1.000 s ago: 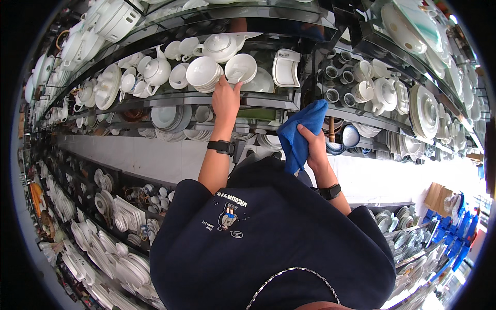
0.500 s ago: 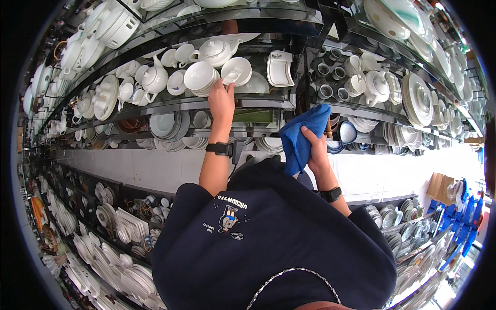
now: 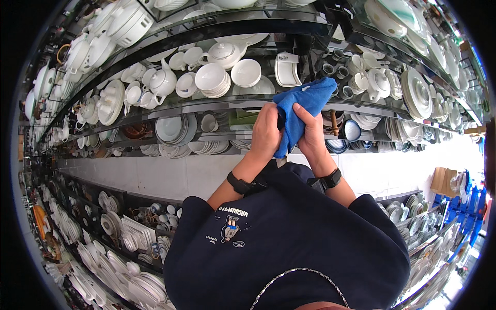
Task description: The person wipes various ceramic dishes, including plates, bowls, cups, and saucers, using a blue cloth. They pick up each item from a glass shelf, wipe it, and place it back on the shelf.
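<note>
A blue cloth (image 3: 313, 96) is bunched between my hands in front of the shelf. My right hand (image 3: 312, 138) grips it with the thumb on top. The closed fingers of my left hand (image 3: 266, 133) press against the cloth's left side. Whether anything is wrapped inside is hidden by the folds. Just beyond my hands, on the glass shelf, are a white bowl (image 3: 246, 73) and a stack of white bowls (image 3: 212, 80). Behind them is a white teapot (image 3: 223, 53). A rectangular white dish (image 3: 287, 70) with a dark line stands right of the bowls.
White teapots (image 3: 162, 81), cups and plates crowd the shelves to both sides. Stacked plates (image 3: 169, 129) fill the lower shelf. Behind me are more racks of plates (image 3: 135, 235), and a pale floor strip (image 3: 155, 175) runs between.
My left hand has drawn back from the bowls to the blue cloth. The small white piece at the right bowl is gone from there. My right hand raised the cloth slightly.
</note>
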Available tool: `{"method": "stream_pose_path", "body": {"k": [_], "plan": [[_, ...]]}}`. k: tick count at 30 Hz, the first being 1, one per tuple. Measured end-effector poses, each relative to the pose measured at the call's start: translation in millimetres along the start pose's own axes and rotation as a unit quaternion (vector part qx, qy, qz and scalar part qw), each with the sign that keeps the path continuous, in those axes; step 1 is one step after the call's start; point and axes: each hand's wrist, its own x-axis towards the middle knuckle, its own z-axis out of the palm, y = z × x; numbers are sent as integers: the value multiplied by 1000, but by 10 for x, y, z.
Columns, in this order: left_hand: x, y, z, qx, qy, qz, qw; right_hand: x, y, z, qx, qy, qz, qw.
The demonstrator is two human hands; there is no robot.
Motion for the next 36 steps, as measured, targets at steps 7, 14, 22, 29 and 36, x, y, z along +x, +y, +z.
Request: {"method": "stream_pose_path", "body": {"k": [7,14,22,29,36], "plan": [[-216,-37,-106,-69,-52,-48,995,-107,200,22,-51,60,-31,996],[-266,-144,-268,-79,-93,-45,991,-207,241,-64,-183,78,-132,971],[-342,-197,-480,-82,-162,-81,980,-370,220,-160,-218,61,-118,967],[-281,-41,-186,29,-125,-12,992,-310,275,-287,-207,154,-148,955],[-128,-192,112,-68,-178,-30,981,-203,69,-619,-226,138,-88,960]]}}
